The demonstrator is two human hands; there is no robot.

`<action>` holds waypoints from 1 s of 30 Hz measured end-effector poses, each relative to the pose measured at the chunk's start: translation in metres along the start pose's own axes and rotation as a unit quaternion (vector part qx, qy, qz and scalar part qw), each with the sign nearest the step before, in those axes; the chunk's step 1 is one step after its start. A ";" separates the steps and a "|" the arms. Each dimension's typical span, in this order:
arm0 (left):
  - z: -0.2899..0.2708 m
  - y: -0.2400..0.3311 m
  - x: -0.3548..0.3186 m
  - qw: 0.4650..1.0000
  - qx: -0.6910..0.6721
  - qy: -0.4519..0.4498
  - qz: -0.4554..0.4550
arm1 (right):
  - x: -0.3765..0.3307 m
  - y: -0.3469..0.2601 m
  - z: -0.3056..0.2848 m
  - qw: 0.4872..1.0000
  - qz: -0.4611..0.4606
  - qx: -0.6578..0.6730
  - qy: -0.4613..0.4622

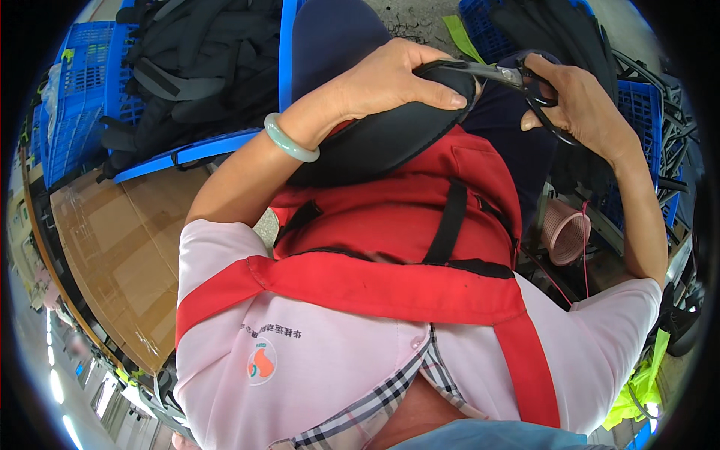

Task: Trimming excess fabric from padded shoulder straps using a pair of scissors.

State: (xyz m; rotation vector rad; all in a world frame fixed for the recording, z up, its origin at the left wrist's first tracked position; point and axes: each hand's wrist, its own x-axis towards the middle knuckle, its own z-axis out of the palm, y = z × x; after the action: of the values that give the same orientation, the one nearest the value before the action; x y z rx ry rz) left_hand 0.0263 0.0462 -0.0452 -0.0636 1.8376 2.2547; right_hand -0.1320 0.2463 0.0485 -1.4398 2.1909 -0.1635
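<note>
A black padded fabric piece [375, 146], curved with a stitched edge, lies across my lap over the red apron [352, 225]. My left hand [401, 79] grips it near its far right end, thumb on top and the fingers mostly out of sight behind it. In my right hand [581, 105] is a pair of scissors [504, 73] with black handles, a thumb and fingers through the loops. Its metal blades point left, to the edge of the piece beside my left hand. Whether the blades touch or enclose anything there, I cannot make out.
At the far left a blue plastic crate [82, 71] stands beside a heap of black padded straps [199, 60]. Below them is a brown cardboard box [127, 255]. More blue crates [637, 112] and a pink perforated basket [566, 232] are on the right.
</note>
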 end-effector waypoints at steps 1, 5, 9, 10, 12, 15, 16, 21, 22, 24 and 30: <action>0.002 0.001 0.000 1.000 0.012 -0.004 0.006 | 0.001 -0.001 -0.001 1.000 0.000 0.000 -0.001; 0.003 -0.005 0.001 1.000 -0.007 -0.009 0.004 | 0.007 0.002 -0.004 0.997 0.003 -0.074 -0.024; 0.001 -0.013 0.003 1.000 0.028 0.001 -0.008 | 0.012 0.000 -0.012 0.995 -0.014 -0.097 -0.015; -0.001 -0.017 0.004 0.999 0.033 -0.002 0.002 | 0.015 0.000 -0.015 0.993 -0.020 -0.118 -0.025; 0.001 -0.016 0.005 0.999 0.043 -0.002 -0.001 | 0.013 -0.001 -0.020 0.990 -0.043 -0.135 -0.011; 0.001 -0.017 0.006 0.999 0.041 -0.003 0.007 | 0.017 -0.005 -0.025 0.990 0.017 -0.125 -0.065; 0.001 -0.018 0.006 0.999 0.032 -0.005 0.018 | 0.018 -0.006 -0.024 0.990 0.017 -0.125 -0.065; 0.003 -0.015 0.005 1.000 0.025 -0.005 0.013 | 0.015 -0.021 -0.022 0.989 -0.080 -0.126 0.009; 0.004 -0.015 0.005 1.000 0.020 -0.006 0.017 | 0.016 -0.018 -0.022 0.989 -0.080 -0.127 0.008; 0.002 -0.020 0.005 0.999 0.032 -0.001 -0.002 | 0.021 -0.009 -0.023 0.977 -0.067 -0.204 -0.023; 0.000 -0.010 0.001 1.000 0.011 -0.001 0.001 | 0.025 0.000 -0.025 0.992 -0.046 -0.107 -0.042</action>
State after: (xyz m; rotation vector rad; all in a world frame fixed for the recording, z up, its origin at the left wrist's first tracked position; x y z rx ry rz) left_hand 0.0276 0.0484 -0.0553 -0.0566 1.8622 2.2354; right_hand -0.1520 0.2202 0.0615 -1.6328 2.1277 0.1017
